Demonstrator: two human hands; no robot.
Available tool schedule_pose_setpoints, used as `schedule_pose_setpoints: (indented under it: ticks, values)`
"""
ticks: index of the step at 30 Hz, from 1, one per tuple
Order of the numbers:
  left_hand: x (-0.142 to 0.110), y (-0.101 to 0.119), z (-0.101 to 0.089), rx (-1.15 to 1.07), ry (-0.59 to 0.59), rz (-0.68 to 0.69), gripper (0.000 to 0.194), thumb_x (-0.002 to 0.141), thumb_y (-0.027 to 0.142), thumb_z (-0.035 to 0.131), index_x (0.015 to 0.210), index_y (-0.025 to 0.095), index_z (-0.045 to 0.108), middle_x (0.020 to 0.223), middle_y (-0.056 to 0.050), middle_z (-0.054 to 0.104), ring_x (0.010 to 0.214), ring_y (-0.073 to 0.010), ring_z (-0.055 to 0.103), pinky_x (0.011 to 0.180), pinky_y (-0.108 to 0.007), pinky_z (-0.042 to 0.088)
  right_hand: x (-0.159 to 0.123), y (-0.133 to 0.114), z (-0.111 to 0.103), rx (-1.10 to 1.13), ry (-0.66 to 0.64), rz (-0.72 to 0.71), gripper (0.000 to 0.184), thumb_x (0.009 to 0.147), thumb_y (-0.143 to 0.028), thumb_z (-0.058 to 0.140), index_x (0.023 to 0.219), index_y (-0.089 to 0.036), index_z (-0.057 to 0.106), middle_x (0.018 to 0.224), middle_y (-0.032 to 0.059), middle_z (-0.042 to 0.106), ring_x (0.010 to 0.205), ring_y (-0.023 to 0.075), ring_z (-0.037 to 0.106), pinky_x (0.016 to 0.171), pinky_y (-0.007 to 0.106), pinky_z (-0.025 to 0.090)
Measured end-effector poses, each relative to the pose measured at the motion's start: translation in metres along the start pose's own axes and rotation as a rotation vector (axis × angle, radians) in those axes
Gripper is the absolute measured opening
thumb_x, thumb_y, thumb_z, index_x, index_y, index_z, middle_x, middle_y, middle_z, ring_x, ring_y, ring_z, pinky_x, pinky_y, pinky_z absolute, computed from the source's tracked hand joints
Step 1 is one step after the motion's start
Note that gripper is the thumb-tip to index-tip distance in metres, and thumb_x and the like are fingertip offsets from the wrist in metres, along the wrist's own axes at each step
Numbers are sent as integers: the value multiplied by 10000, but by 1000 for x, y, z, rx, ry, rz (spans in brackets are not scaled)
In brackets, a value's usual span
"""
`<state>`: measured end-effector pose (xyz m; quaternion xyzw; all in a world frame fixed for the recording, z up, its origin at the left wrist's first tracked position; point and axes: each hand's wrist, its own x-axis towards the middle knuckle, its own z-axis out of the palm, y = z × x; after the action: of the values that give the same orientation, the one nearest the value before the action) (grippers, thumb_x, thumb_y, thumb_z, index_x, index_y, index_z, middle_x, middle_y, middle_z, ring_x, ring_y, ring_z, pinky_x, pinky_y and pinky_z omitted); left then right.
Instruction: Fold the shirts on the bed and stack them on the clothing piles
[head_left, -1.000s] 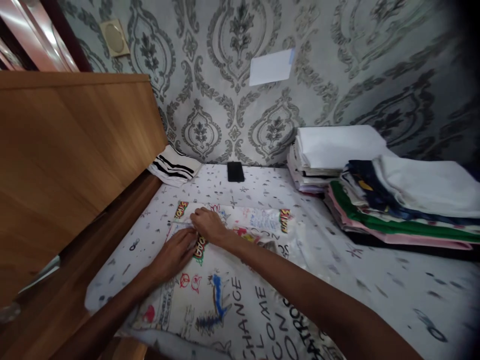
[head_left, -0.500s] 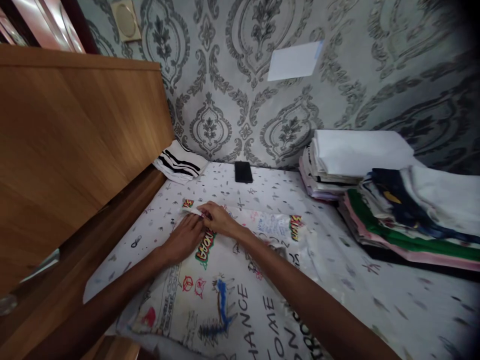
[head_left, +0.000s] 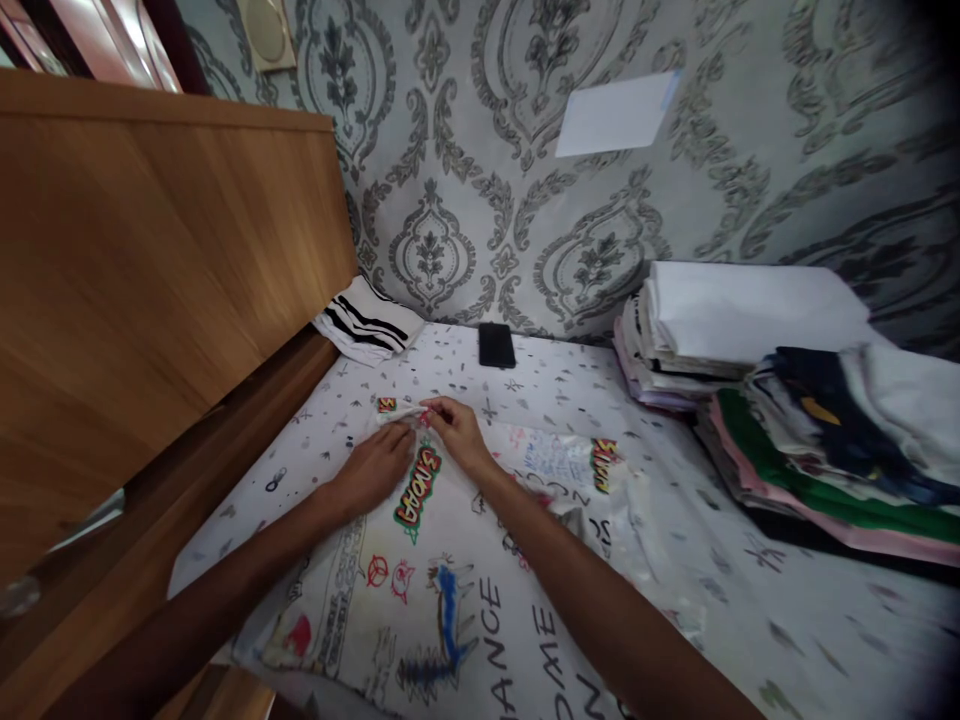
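A white printed garment (head_left: pixel 450 590) with coloured doodles and black lettering lies spread on the patterned bed sheet (head_left: pixel 525 385). My left hand (head_left: pixel 375 470) rests on its upper left part, fingers closed on a fold of the cloth near the far edge. My right hand (head_left: pixel 457 432) sits just beside it, pinching the same far edge between thumb and fingers. Both forearms reach in from the lower edge of the view.
A wooden headboard (head_left: pixel 150 260) rises at the left. A striped folded cloth (head_left: pixel 369 322) and a black phone (head_left: pixel 496 344) lie by the wallpapered wall. Stacks of folded clothes (head_left: pixel 795 400) fill the right. A white paper (head_left: pixel 615 112) hangs on the wall.
Both hands have moved farther up the garment toward its far edge, gathering the cloth there. The view has shifted slightly left and down.
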<state>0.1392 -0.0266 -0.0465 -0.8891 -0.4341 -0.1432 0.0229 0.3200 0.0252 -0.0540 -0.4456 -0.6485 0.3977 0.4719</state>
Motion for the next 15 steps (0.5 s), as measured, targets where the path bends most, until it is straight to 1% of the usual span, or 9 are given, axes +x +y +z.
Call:
schedule_pose_setpoints:
  ticks: [3,6,8,11,13,15]
  values:
    - [3,0,0,-45,-1,67,369,1007,299,367,1328,157,484,1382,-152,562,1332,-248,496,1109,-441,429,-2,-5,1,-141,-45,11,316,802,-241,571,1070,-172,723,756,-1,675,681,152,587,681,258,466]
    - [13,-4,-1,-45,-47,83,349,1001,323,386,1254,129,528,1320,-168,597,1298,-261,521,1112,-441,409,-6,-11,4,-276,-83,-50,279,811,-197,556,1006,-204,756,810,12,705,717,164,599,720,271,455]
    - [19,-8,-2,-34,-78,29,348,999,338,392,1221,124,553,1285,-173,625,1267,-267,547,1098,-443,409,-9,-13,5,-264,-87,-75,279,838,-194,538,1007,-216,759,848,16,722,743,169,614,738,273,458]
    - [24,-14,-4,-15,-96,-63,345,1006,353,380,1205,165,590,1261,-137,665,1243,-261,567,1103,-469,379,-10,-14,5,-229,-103,-81,280,861,-200,546,1046,-228,754,879,15,731,787,173,631,760,272,468]
    - [23,-17,-6,-2,-98,-99,362,1012,377,369,1208,191,609,1286,-123,664,1266,-269,550,1130,-527,318,-11,-14,4,-265,-119,-102,269,873,-205,561,1059,-235,753,915,24,733,830,177,635,789,279,468]
    - [21,-20,-7,2,-108,-129,393,1014,415,360,1258,223,600,1342,-117,639,1296,-285,525,1142,-597,253,-11,-15,4,-330,-143,-128,262,894,-217,568,1081,-241,750,930,36,729,849,180,630,798,282,463]
